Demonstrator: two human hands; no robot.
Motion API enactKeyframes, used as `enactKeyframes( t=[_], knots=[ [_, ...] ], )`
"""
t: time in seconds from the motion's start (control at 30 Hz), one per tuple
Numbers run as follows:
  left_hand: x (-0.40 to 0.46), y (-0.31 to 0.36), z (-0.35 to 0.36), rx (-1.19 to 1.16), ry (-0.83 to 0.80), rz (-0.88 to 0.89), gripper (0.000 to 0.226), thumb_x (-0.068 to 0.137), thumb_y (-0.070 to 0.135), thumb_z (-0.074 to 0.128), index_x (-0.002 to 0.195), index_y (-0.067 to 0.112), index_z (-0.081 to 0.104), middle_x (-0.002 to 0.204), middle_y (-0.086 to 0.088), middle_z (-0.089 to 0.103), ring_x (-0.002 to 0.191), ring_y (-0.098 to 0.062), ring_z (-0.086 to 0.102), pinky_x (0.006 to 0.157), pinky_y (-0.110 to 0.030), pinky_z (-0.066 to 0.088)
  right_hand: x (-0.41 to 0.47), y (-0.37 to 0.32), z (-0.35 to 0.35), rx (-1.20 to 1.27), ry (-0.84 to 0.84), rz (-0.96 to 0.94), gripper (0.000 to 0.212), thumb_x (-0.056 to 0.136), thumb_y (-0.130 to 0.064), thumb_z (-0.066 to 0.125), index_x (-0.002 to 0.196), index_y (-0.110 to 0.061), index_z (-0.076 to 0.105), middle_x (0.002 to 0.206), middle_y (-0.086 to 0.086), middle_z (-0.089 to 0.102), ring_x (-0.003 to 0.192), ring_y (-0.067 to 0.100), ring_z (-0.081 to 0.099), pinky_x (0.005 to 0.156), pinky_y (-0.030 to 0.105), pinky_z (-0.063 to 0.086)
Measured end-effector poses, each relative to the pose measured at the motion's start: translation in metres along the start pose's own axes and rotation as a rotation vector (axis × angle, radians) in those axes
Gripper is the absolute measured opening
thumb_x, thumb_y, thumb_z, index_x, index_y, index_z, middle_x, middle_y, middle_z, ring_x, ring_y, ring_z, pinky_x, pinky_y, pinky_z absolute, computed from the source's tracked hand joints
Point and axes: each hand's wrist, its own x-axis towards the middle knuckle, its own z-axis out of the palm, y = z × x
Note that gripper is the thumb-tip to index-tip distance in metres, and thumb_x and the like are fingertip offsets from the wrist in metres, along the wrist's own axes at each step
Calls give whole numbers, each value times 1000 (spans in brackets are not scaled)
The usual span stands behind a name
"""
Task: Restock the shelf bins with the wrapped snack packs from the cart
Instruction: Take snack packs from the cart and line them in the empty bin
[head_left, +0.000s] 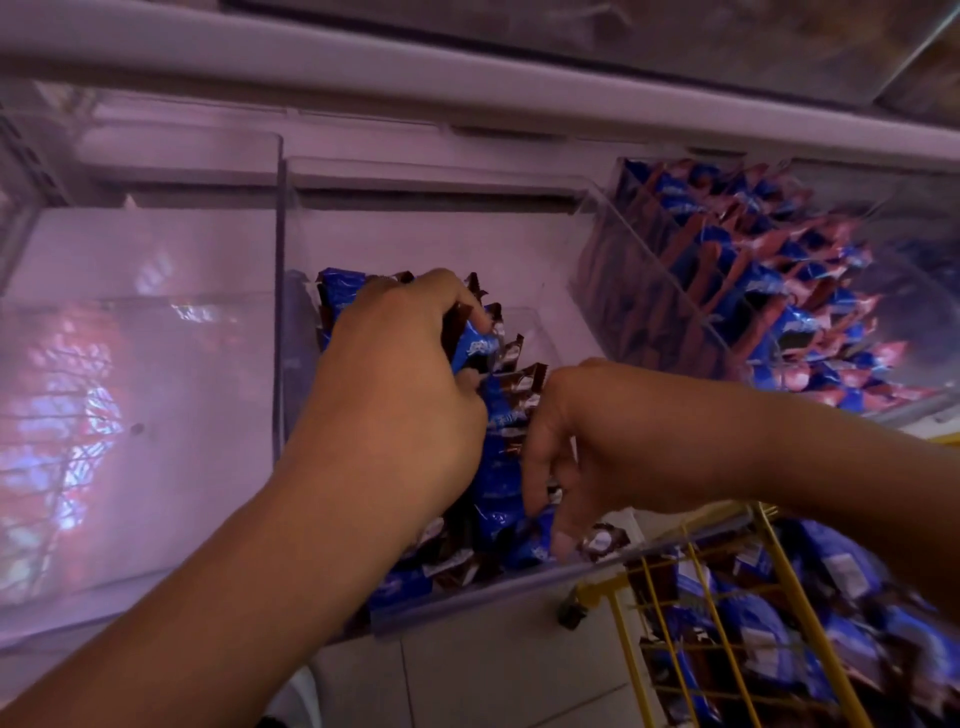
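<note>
The left hand (400, 374) grips blue-and-brown wrapped snack packs (475, 348), standing them in the clear plastic middle bin (467, 582); the right hand (556, 457), fingers loosely curled, steadies the row. More wait in the yellow wire cart (810, 597).

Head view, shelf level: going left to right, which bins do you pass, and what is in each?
Left clear bin, no packs seen → middle bin, blue-and-brown packs, both hands inside → right bin, blue-and-red packs.
</note>
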Motion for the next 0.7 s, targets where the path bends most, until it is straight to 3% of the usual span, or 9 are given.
enactKeyframes(
  t=[0.1, 0.2, 0.3, 0.4, 0.53, 0.7],
  knots=[
    [-1, 1, 2, -4, -20, -26, 32, 85, 14, 73, 102, 36, 57, 112, 5, 52, 79, -8, 50, 54, -9, 35, -2, 1, 4, -17, 43, 113, 37, 61, -46, 90, 87, -27, 72, 59, -33, 58, 64, -8, 58, 54, 11, 45],
    [0, 2, 1, 3, -26, -41, 32, 86, 14, 72, 103, 36, 57, 114, 4, 53, 85, -10, 51, 56, -10, 33, -8, 3, -1, -102, 23, 174, 44, 65, -58, 82, 99, -33, 71, 74, -22, 65, 76, -1, 61, 62, 14, 48],
    [1, 2, 0, 0, -16, -42, 33, 86, 14, 73, 104, 36, 57, 115, 5, 51, 86, -8, 48, 55, -9, 31, -16, 5, -6, -56, -78, 219, 40, 78, -49, 77, 115, -42, 63, 97, -22, 59, 88, 3, 60, 72, 16, 48],
    [1, 3, 0, 1, -22, -47, 33, 86, 14, 72, 106, 35, 58, 117, 5, 51, 84, -8, 49, 55, -10, 30, -17, 8, -3, 33, -93, 232, 41, 78, -42, 80, 114, -41, 62, 106, -12, 68, 93, 8, 66, 83, 30, 56],
    [3, 4, 1, -13, -28, -63, 31, 87, 13, 71, 107, 33, 59, 111, 3, 52, 72, -9, 50, 52, -14, 33, -12, 14, 2, 132, -34, 205, 34, 73, -36, 85, 103, -29, 73, 89, -10, 76, 81, 1, 70, 74, 18, 55],
    [2, 4, 1, -20, -35, -55, 29, 87, 13, 71, 109, 29, 60, 108, 2, 52, 71, -11, 51, 53, -15, 36, -13, 17, 4, 224, -2, 144, 20, 72, -25, 86, 89, -18, 78, 79, -10, 77, 76, 3, 73, 79, 30, 61]
  ],
)
